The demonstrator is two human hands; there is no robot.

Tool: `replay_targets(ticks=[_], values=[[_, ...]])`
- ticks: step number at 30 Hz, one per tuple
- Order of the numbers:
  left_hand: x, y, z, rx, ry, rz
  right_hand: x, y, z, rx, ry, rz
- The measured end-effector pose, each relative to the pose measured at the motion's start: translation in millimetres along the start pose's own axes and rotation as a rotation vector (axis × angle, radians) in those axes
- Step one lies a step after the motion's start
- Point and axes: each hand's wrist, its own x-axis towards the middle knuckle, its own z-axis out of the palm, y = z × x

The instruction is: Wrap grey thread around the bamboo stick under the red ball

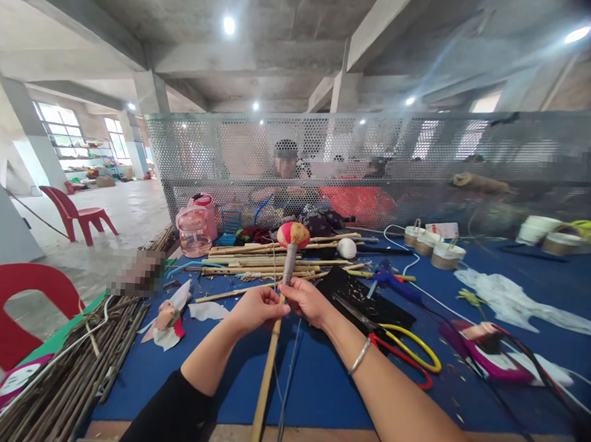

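Note:
I hold a long bamboo stick (pixel 267 373) upright over the blue table (pixel 315 382). Its top carries a red and yellow cloth ball (pixel 293 234) above a grey wrapped neck. My left hand (pixel 256 306) is closed round the stick just below the wrapping. My right hand (pixel 307 299) is closed on the stick at the same height, fingers pinched against it. A thin thread (pixel 289 374) hangs down beside the stick. Scissors with red and yellow handles (pixel 402 347) lie just right of my right forearm.
Loose bamboo sticks (pixel 273 256) lie across the table's far side, with a pink jar (pixel 195 231), a white ball (pixel 346 248), a blue glue gun (pixel 392 280) and small baskets (pixel 446 253). A bundle of sticks (pixel 81 368) lies left. People sit behind a perforated screen (pixel 379 166). Red chairs (pixel 75 214) stand left.

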Motion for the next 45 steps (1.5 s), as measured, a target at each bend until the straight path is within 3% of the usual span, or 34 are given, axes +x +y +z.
replay_targets(ticks=[3, 8, 10, 18, 25, 33, 35, 40, 42, 45], values=[[0, 1, -2.6, -0.04, -0.014, -0.035, -1, -2, -3, 0.047, -0.063, 0.016], [-6, 7, -7.8, -0.196, -0.247, -0.107, -3, -4, -11, 0.112, -0.165, 0.041], [-6, 7, -8.3, -0.212, -0.275, -0.12, -2, -2, -11, 0.083, -0.164, 0.031], [-2, 2, -5.4, -0.022, -0.015, -0.068, 1, 2, -8, 0.038, -0.101, 0.01], [-9, 12, -7.2, -0.184, -0.274, -0.148, -1, -1, -8, 0.115, -0.154, 0.054], [0, 0, -4.9, 0.012, -0.054, -0.058, 4, 6, -4, -0.001, -0.003, 0.024], [0, 0, -7.6, 0.005, -0.076, -0.071, 3, 4, -6, 0.022, -0.025, 0.031], [-3, 6, -12.2, -0.1, -0.287, -0.091, 0, 1, -10, 0.112, -0.101, 0.069], [-4, 6, -10.5, -0.111, -0.288, -0.111, 1, 2, -10, 0.091, -0.095, 0.068], [-2, 2, -5.7, -0.05, -0.188, -0.09, 3, 6, -8, 0.038, -0.07, 0.055]])
